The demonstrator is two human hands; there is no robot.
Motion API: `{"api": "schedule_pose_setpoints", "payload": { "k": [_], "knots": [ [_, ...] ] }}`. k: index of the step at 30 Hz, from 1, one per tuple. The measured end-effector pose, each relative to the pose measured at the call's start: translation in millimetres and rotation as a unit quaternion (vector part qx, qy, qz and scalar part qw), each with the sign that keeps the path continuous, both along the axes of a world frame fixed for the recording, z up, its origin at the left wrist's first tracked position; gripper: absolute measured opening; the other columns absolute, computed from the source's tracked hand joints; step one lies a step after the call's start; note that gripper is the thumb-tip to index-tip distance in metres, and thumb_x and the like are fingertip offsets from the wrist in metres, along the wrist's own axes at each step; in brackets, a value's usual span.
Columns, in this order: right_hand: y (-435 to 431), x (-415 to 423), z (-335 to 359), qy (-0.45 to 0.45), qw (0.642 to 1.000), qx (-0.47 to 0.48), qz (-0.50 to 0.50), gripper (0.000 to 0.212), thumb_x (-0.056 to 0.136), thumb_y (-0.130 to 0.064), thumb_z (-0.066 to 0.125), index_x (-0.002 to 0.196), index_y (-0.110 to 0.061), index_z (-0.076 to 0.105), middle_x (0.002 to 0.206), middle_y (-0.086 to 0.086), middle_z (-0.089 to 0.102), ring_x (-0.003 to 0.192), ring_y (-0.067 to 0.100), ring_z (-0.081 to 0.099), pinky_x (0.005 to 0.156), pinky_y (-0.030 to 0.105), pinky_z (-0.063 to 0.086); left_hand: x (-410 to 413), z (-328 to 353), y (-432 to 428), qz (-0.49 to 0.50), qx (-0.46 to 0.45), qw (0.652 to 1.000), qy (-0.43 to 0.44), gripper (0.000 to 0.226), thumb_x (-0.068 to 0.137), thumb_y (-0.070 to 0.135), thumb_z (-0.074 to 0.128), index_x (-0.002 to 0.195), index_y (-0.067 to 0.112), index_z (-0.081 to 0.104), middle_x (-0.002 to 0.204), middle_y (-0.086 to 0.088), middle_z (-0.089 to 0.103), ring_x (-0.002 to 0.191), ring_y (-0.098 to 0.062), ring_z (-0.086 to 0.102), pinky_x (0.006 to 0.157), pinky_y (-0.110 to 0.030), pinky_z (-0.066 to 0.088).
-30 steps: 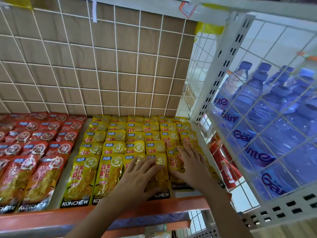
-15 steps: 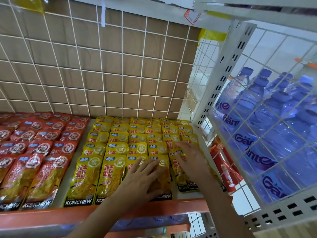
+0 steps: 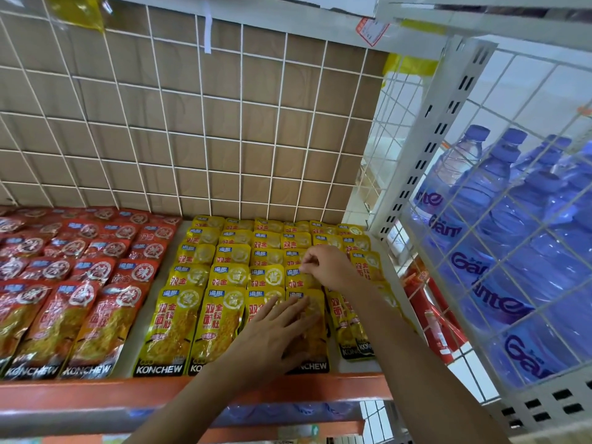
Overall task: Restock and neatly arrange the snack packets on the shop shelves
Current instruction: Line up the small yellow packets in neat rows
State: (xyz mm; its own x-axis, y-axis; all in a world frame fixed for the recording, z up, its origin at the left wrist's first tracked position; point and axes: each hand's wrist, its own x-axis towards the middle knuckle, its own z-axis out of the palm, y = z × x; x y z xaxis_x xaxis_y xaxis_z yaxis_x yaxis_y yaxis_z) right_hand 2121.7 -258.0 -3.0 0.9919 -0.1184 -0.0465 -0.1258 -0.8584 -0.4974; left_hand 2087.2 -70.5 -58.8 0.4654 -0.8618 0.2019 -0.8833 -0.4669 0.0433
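While left hand presses flat, fingers spread, half-hiding front yellow packet | right hand fingers seemingly pinch rear packet

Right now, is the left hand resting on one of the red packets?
No, the left hand lies flat on the yellow packets in the front row, while the red packets lie apart, further left.

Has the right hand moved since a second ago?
Yes. Judged against the shelf's orange front edge, the right hand has gone further back over the rows, and its fingers now pinch the top of a yellow packet.
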Motion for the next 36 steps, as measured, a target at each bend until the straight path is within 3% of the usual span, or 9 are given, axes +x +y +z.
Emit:
{"api": "schedule_pose_setpoints", "payload": {
  "k": [13,19,23,29,32,34,36],
  "knots": [
    [-2.6,-0.1,-9.2,-0.001,1.0,0.018,-0.011,0.014,0.086,-0.019,0.064,0.08,-0.007,0.066,0.097,0.007,0.07,0.095,0.017,0.064,0.077,0.028,0.046,-0.9,3.3,-0.5,0.002,0.018,1.0,0.006,0.061,0.082,0.062,0.034,0.135,0.033,0.039,0.137,0.004,0.051,0.124,-0.013,0.05,0.105,-0.035,0.022],
    [-2.8,-2.7,-8.3,-0.015,1.0,0.02,-0.011,0.013,0.084,-0.021,0.066,0.08,-0.009,0.065,0.066,-0.01,0.055,0.066,0.006,0.051,0.059,0.021,0.036,-0.8,4.6,-0.3,-0.003,0.024,0.999,0.037,0.061,0.082,0.062,0.034,0.135,0.033,0.039,0.138,0.005,0.05,0.125,-0.013,0.049,0.105,-0.035,0.022],
    [-3.4,-4.5,-8.9,-0.026,0.999,0.014,-0.016,0.013,0.083,-0.024,0.067,0.083,-0.011,0.066,0.083,0.001,0.066,0.076,0.01,0.056,0.067,0.023,0.04,-0.5,5.0,0.0,-0.009,0.024,0.999,0.044,0.061,0.082,0.063,0.034,0.135,0.033,0.04,0.138,0.006,0.05,0.125,-0.012,0.048,0.105,-0.034,0.022],
    [-4.9,-8.5,-5.4,-0.083,0.995,-0.008,-0.055,0.012,0.085,-0.034,0.063,0.085,-0.022,0.061,0.088,-0.009,0.059,0.072,0.004,0.05,0.064,0.023,0.043,1.7,8.6,0.1,-0.001,-0.033,0.998,0.06,0.053,0.086,0.058,0.036,0.132,0.033,0.041,0.134,0.007,0.051,0.127,-0.01,0.039,0.108,-0.032,0.021],
    [-9.8,-16.1,-1.4,-0.105,0.99,0.011,-0.09,0.008,0.087,-0.03,0.059,0.09,-0.023,0.062,0.095,-0.008,0.062,0.084,0.007,0.055,0.071,0.026,0.046,9.4,12.8,-1.4,0.049,-0.041,0.997,0.048,0.047,0.088,0.057,0.031,0.127,0.033,0.045,0.131,0.008,0.054,0.123,-0.012,0.049,0.106,-0.034,0.032],
    [-14.6,-23.6,-1.2,-0.099,0.989,0.014,-0.106,0.013,0.088,-0.027,0.057,0.099,-0.021,0.063,0.106,-0.006,0.062,0.097,0.011,0.057,0.08,0.03,0.048,16.5,18.9,-2.4,0.071,-0.05,0.993,0.08,0.053,0.092,0.059,0.019,0.13,0.031,0.042,0.135,0.004,0.052,0.126,-0.016,0.048,0.105,-0.043,0.032],
    [-18.2,-32.6,-1.9,-0.096,0.988,0.009,-0.118,0.021,0.089,-0.027,0.057,0.108,-0.02,0.062,0.112,-0.004,0.061,0.103,0.013,0.056,0.085,0.034,0.048,25.9,24.2,-6.7,0.076,-0.057,0.989,0.114,0.068,0.085,0.065,0.012,0.139,0.03,0.034,0.147,0.001,0.035,0.137,-0.018,0.031,0.114,-0.043,0.02]
  ]
}}
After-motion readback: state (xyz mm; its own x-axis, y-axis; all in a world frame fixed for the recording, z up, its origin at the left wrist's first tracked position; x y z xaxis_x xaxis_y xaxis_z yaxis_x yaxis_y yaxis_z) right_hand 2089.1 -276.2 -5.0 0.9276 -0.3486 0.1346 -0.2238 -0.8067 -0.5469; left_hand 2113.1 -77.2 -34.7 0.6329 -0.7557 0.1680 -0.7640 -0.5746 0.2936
